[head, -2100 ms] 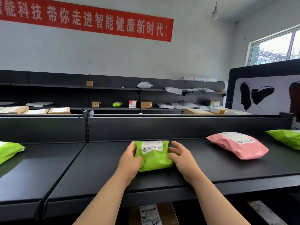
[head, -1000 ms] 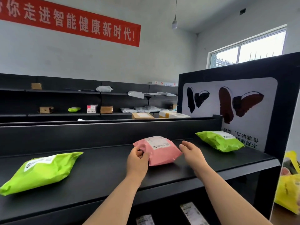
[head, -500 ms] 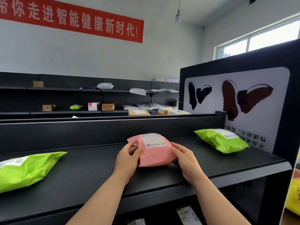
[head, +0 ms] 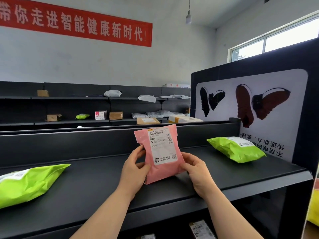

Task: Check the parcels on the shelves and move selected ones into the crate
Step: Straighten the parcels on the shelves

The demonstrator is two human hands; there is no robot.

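Note:
A pink parcel (head: 158, 163) with a white shipping label stands tilted upright above the black shelf (head: 96, 185), label facing me. My left hand (head: 134, 171) grips its left edge and my right hand (head: 196, 171) grips its lower right edge. A green parcel (head: 236, 149) lies on the shelf to the right, and another green parcel (head: 29, 183) lies at the far left. No crate is in view.
A black end panel with a shoe poster (head: 255, 107) closes the shelf's right end. Back shelves (head: 72, 107) hold cardboard boxes and white bags. Labelled parcels (head: 200, 228) lie on the shelf below. Something yellow (head: 315, 209) shows at the right edge.
I left the green parcel on the shelf and moved right to the pink one. Both hands took hold of it and have now raised it upright off the shelf.

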